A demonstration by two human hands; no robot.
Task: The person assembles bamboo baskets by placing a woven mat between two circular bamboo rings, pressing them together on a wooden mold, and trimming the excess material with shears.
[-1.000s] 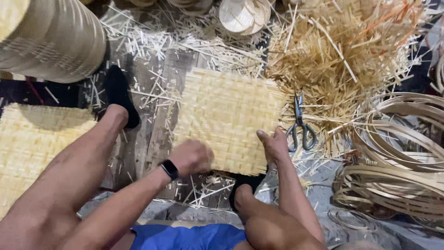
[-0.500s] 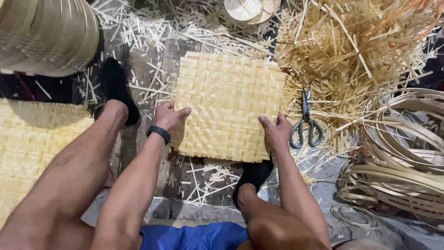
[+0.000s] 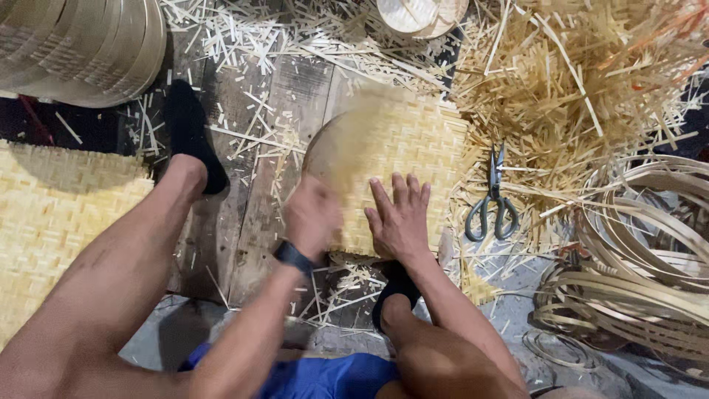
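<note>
Hands work a woven bamboo mat [image 3: 402, 159] on the plank floor [image 3: 269, 111]: right hand [image 3: 399, 218] pressed flat, fingers spread, left hand [image 3: 314, 214] blurred at its curled near edge, grip unclear, scissors [image 3: 491, 199] just beside.

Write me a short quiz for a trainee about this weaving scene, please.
1. True or false: the right hand lies flat on the mat.
2. What lies right of the mat? A) hammer B) scissors C) knife
3. What is on the left wrist beside the left hand?

Key: 1 true; 2 B; 3 a black watch.
</note>
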